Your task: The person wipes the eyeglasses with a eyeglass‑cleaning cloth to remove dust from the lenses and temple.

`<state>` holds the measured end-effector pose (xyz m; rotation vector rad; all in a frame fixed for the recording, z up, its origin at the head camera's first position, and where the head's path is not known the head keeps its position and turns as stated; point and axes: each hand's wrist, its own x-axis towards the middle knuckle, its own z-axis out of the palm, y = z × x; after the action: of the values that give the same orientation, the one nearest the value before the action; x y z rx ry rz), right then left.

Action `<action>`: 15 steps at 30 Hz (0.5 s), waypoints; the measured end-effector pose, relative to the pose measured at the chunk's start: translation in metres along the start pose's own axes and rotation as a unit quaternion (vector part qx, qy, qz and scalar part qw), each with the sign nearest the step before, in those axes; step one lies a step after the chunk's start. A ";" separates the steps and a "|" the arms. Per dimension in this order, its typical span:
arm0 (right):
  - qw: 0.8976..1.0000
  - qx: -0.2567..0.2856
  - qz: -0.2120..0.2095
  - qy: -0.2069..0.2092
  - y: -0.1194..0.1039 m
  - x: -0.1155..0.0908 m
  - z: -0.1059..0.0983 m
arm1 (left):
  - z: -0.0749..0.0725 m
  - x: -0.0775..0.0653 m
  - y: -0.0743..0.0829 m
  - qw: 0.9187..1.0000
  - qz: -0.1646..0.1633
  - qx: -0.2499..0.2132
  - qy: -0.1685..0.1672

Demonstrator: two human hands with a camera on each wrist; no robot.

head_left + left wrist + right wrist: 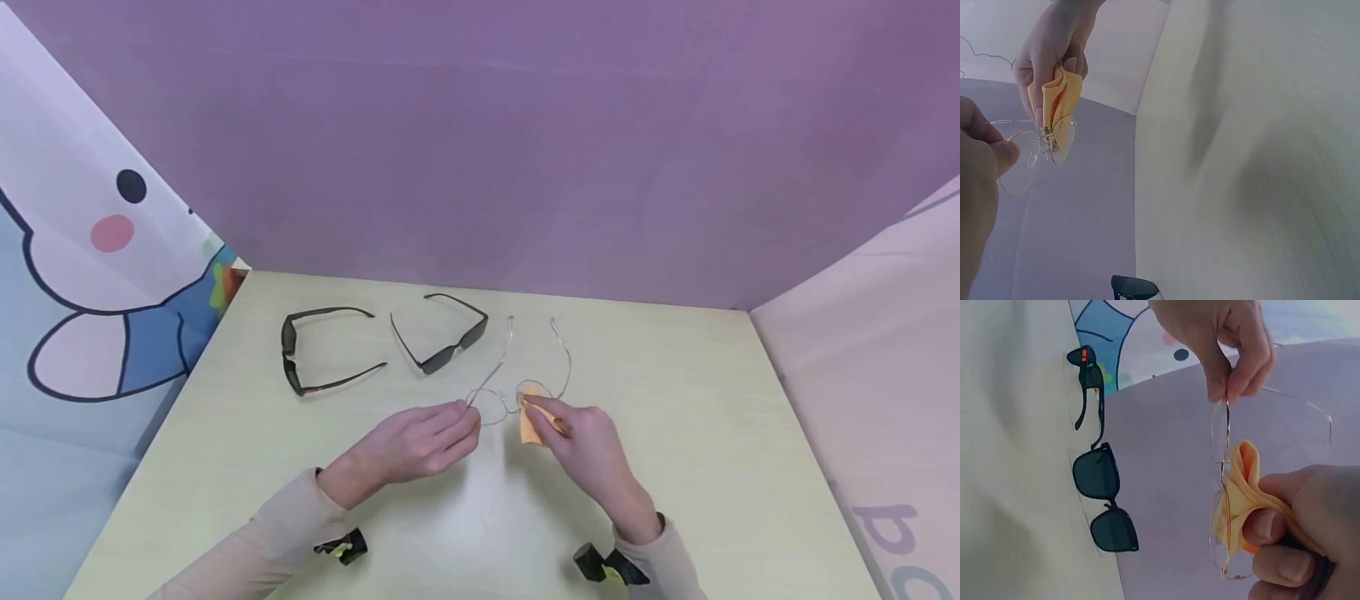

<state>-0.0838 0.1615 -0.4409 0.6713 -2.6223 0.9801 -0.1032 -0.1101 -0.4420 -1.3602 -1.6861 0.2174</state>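
My left hand [420, 443] pinches thin gold wire-rimmed eyeglasses [1227, 428] at the outer end of one rim. The lenses are clear, and in the head view the temples stick out unfolded, away from me. A yellow-orange cloth [531, 430] is bunched in my right hand [591, 450], between thumb and fingers. In the right wrist view, this cloth lies behind the other lens, close by the nose bridge. The left wrist view has the cloth [1063, 100] folded over that lens's edge, with the glasses held up above the table.
Two pairs of dark sunglasses lie on the pale table [675, 400] with temples unfolded: one pair [290, 342] at far left, another [441, 358] at back centre. A purple backdrop [487, 167] rises behind the table. Black wrist devices [352, 546] sit below the sleeves.
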 end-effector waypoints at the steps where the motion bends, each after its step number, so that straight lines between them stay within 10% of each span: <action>1: 1.000 0.000 0.000 -0.001 0.000 0.000 0.000 | 0.000 0.000 0.000 1.000 0.000 0.000 0.001; 7: 0.998 -0.058 0.027 0.025 0.005 0.000 -0.003 | 0.000 0.000 -0.001 1.000 -0.002 -0.003 0.011; 15: 1.000 0.012 0.000 -0.008 0.000 -0.001 0.001 | -0.001 -0.001 -0.001 1.000 -0.004 -0.014 -0.003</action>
<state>-0.0832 0.1609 -0.4420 0.6868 -2.6285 1.0119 -0.1033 -0.1119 -0.4416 -1.3733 -1.7057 0.1941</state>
